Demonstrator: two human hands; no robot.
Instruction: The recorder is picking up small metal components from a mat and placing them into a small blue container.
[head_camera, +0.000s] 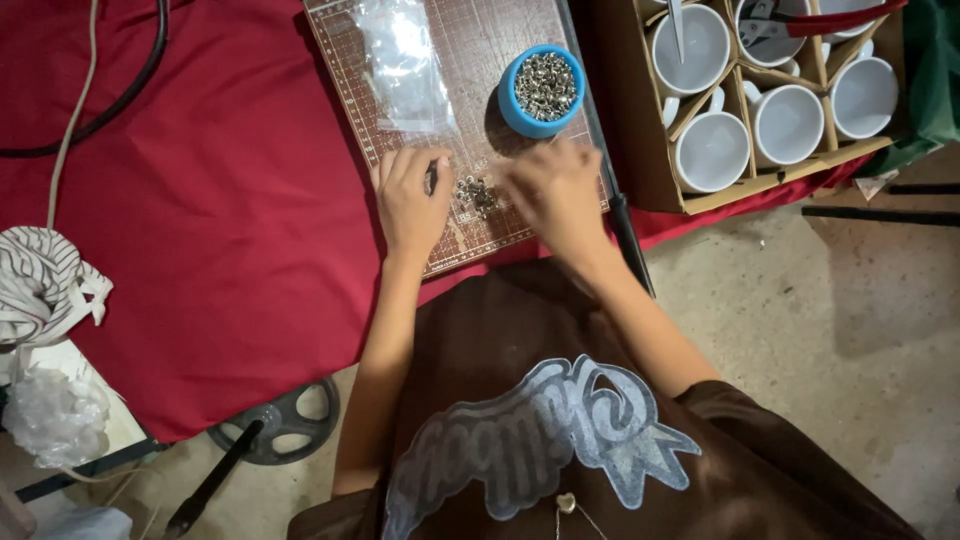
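Small metal eyelets (477, 192) lay in a loose pile on the brown gridded cutting mat (500, 40), near its front edge, as you bent over the desk (220, 200) draped in red cloth. Your left hand (410, 200) rested flat on the mat just left of the pile, fingers curled lightly and a dark object, too hidden to identify, showing at the fingertips. Your right hand (553, 192) hovered just right of the pile, blurred, its fingers drawn together toward the eyelets; whether it gripped any could not be told. Behind the pile on the mat stood a blue round cup (541, 90) filled with more of the same silver pieces. A clear plastic bag (403, 62) lay on the mat left of the cup. Right of the mat, a cardboard box (640, 150) with dividers held white mugs (713, 150). Far left of the mat, a striped cloth (40, 280) lay at the desk's edge.
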